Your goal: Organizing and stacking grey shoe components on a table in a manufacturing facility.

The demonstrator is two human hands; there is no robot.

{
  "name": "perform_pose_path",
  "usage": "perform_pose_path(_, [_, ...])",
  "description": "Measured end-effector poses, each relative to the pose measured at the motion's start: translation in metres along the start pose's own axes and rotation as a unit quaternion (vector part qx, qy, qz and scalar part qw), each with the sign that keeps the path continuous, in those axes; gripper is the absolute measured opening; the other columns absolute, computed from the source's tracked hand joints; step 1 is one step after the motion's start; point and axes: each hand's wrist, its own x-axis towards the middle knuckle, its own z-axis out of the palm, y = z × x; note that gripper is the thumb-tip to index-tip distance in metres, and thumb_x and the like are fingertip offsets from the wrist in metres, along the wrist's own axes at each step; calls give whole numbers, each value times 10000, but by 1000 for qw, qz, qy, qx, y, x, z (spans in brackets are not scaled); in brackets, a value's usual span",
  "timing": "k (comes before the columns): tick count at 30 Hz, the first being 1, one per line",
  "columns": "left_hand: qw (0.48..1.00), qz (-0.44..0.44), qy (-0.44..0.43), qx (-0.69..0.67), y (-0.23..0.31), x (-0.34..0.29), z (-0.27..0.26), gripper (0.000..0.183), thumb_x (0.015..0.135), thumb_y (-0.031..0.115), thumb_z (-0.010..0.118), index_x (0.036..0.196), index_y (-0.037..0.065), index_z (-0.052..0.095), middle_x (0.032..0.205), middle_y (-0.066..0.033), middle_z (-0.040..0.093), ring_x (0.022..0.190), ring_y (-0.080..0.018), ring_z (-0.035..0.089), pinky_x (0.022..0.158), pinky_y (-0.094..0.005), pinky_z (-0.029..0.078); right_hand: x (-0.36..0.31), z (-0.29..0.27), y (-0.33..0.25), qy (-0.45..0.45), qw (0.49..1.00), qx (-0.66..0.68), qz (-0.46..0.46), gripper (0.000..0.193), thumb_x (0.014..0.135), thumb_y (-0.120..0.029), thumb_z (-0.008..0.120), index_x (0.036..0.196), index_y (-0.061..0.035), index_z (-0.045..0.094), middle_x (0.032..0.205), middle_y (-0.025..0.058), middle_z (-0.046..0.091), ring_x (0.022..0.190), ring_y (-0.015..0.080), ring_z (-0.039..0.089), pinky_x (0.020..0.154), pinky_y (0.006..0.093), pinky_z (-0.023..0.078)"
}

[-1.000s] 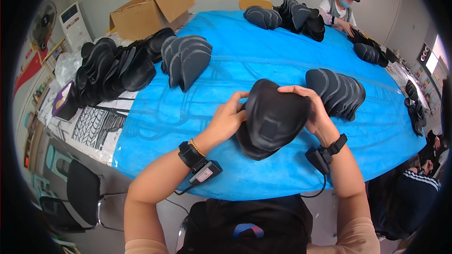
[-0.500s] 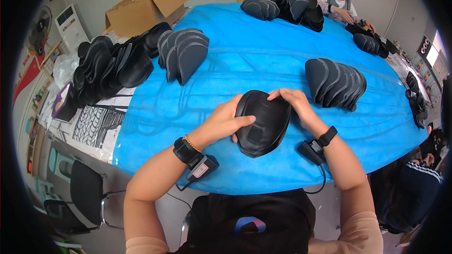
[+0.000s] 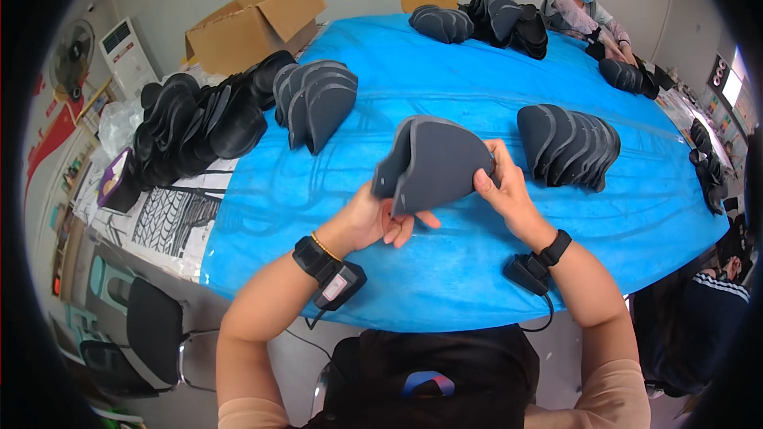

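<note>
A curved dark grey foam pad (image 3: 445, 163) with a folded, layered left side is held up above the table in front of me. My right hand (image 3: 509, 191) grips its right edge, thumb on the near face and fingers behind. Beneath the pad's lower left edge, my left hand (image 3: 385, 218) has its fingers stretched apart, palm turned up; the pad partly covers it, and whether it touches is hard to tell. To the right lies a nested row of similar grey pads (image 3: 568, 147), and a smaller group of grey pads (image 3: 318, 103) sits at the left.
The table has a blue cover (image 3: 366, 286). Many black pads (image 3: 199, 123) are heaped along its left side, near a cardboard box (image 3: 254, 28). More pads (image 3: 501, 20) stand at the far edge. A co-worker (image 3: 588, 16) handles dark pieces at the far right. A chair (image 3: 155, 334) stands lower left.
The pad has been turned over and raised, from its black face with a rectangular patch to its grey side. My left hand has let go; the right has shifted its grip. The co-worker leans lower.
</note>
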Motion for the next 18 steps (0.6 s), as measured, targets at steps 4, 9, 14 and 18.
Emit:
perform_pose_path(4, [908, 83, 304, 275, 1, 5, 18, 586, 999, 518, 257, 1266, 58, 504, 1123, -121, 618, 862, -182, 628, 698, -304, 500, -1, 5, -6, 62, 995, 35, 72, 575, 912, -528, 573, 1093, 12, 490, 916, 72, 593, 823, 103, 537, 735, 267, 450])
perform_pose_path(9, [952, 223, 161, 132, 18, 1, 17, 608, 983, 554, 373, 1264, 26, 487, 1184, -95, 594, 1115, -163, 529, 987, -321, 394, -2, -2, 6, 100, 992, 12, 78, 537, 908, -487, 600, 1086, 6, 489, 918, 68, 591, 846, 96, 521, 738, 257, 432])
perform_pose_path(14, [905, 227, 230, 275, 6, 1, 11, 431, 942, 279, 618, 1271, 49, 463, 1259, -61, 551, 1141, -143, 528, 957, -316, 438, -1, 2, -1, 80, 992, 65, 73, 500, 802, -353, 766, 1081, -42, 492, 963, 45, 590, 896, 100, 526, 787, 271, 435])
perform_pose_path(18, [918, 262, 215, 205, 11, -1, 4, 378, 950, 242, 606, 1242, 45, 468, 1255, -57, 545, 1154, -132, 524, 978, -325, 443, 0, -1, -8, 6, 984, 171, 57, 572, 766, -262, 799, 1185, -37, 483, 1036, 47, 601, 970, 118, 540, 839, 298, 440])
